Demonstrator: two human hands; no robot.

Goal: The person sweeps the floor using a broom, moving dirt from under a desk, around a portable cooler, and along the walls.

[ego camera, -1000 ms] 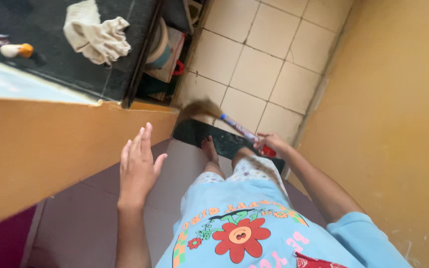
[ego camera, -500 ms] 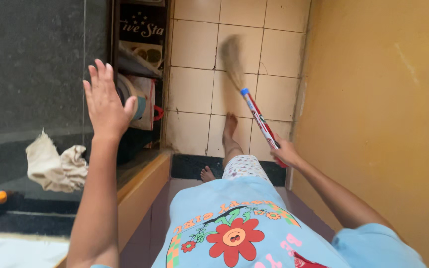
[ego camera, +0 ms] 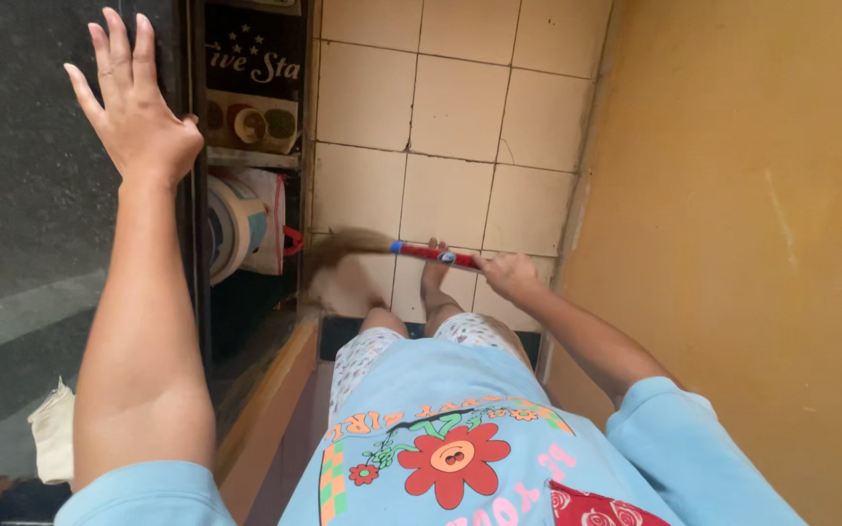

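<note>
My right hand grips the red and blue handle of a broom. Its brown bristles are blurred and lie to the left over the cream tiled floor, beside my bare foot. My left hand is raised with fingers spread, empty, in front of the dark stone counter. It is apart from the broom, and whether the palm touches the counter edge I cannot tell.
Below the counter a dark shelf unit holds boxes and a round container. A pale cloth lies on the counter. An ochre wall closes the right side. A wooden ledge runs beside my legs.
The broom swung down from upright to level, its bristles now sweeping left across the tiles. My left hand stayed raised and rose in the picture as my view tipped lower and moved closer.
</note>
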